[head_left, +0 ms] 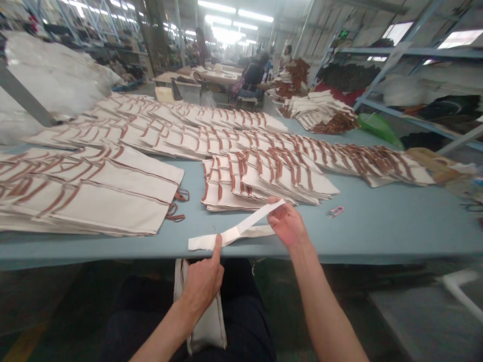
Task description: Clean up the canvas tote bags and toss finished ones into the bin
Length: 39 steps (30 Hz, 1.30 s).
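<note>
A narrow white fabric strip (241, 229) lies slanted at the front edge of the blue table (377, 226). My right hand (287, 221) pinches its raised far end between thumb and fingers. My left hand (204, 281) is mostly curled, with one finger stretched out and pressing the strip's near end onto the table. A cream cloth bag (206, 322) lies across my lap below the table edge. Just beyond the strip sits a pile of cream bags with brown handles (264, 178).
Rows of the same cream bags (94, 191) cover the left and far table. Small pink snips (335, 211) lie to the right of my right hand. More bag stacks (320, 113), metal shelving (415, 75) and seated people (252, 75) are at the back.
</note>
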{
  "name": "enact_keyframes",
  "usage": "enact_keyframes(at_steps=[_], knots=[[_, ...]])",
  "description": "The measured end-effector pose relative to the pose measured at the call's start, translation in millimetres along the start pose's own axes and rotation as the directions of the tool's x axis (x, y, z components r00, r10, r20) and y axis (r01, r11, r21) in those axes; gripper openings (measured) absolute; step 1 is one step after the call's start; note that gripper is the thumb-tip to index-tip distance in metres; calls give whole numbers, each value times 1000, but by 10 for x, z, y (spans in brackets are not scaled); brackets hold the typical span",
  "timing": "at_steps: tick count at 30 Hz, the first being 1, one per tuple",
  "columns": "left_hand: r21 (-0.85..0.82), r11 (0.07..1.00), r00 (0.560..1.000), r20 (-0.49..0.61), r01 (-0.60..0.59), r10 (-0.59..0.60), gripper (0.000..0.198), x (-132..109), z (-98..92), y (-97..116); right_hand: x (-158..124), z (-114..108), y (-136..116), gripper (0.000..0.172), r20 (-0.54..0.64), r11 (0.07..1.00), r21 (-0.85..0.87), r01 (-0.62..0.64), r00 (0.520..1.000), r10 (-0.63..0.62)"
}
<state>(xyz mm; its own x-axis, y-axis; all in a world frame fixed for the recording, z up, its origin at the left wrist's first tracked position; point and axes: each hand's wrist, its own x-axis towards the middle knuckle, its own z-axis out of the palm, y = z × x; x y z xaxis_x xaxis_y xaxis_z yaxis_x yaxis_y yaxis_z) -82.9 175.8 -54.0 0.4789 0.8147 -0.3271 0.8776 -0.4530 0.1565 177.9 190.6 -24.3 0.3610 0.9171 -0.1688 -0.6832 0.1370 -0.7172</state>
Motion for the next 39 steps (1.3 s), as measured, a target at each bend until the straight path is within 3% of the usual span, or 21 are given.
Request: enact_keyframes(at_steps=[8, 15, 19, 22, 24, 27, 29, 33, 35, 37, 39], knots=[[21, 1000, 999, 35, 11, -12, 73, 14, -48, 1, 102, -609, -294, 22, -68, 998, 32, 61, 996, -59], [27, 1000, 998, 54, 11, -13, 70, 26, -61, 17, 312, -1102, -957, 20, -252, 974, -73, 215, 941, -227], [-54, 998, 999, 22, 26, -25, 71, 62, 8, -7, 188, -1021, -1353, 23, -279, 944, -131, 302, 903, -327], [-169, 986, 1000, -23, 3, -7, 72, 89, 67, -83, -68, -737, -1513, 23, -225, 929, -170, 328, 905, -361], [-357, 934, 999, -48, -32, 15, 73, 96, 100, -166, -266, -481, -1530, 14, -167, 924, -202, 324, 918, -359], [-759, 646, 996, -92, -77, 12, 76, 82, 148, -286, -525, -81, -1448, 16, -71, 918, -257, 303, 941, -331], [-872, 481, 993, -113, -88, -23, 80, 65, 181, -328, -654, 152, -1355, 24, 14, 903, -349, 250, 965, -261], [-918, 384, 991, -126, -103, -36, 88, 85, 230, -329, -819, 466, -1051, 39, 106, 807, -576, 129, 991, -83], [-930, 351, 992, -126, -113, -15, 88, 121, 239, -326, -880, 551, -760, 42, 117, 760, -650, 15, 990, 80], [-934, 335, 991, -136, -126, -6, 88, 145, 243, -326, -943, 594, -356, 48, 135, 707, -696, -124, 945, 299], [-932, 333, 988, -157, -146, -7, 88, 153, 249, -324, -994, 595, 107, 58, 159, 654, -736, -172, 896, 415]])
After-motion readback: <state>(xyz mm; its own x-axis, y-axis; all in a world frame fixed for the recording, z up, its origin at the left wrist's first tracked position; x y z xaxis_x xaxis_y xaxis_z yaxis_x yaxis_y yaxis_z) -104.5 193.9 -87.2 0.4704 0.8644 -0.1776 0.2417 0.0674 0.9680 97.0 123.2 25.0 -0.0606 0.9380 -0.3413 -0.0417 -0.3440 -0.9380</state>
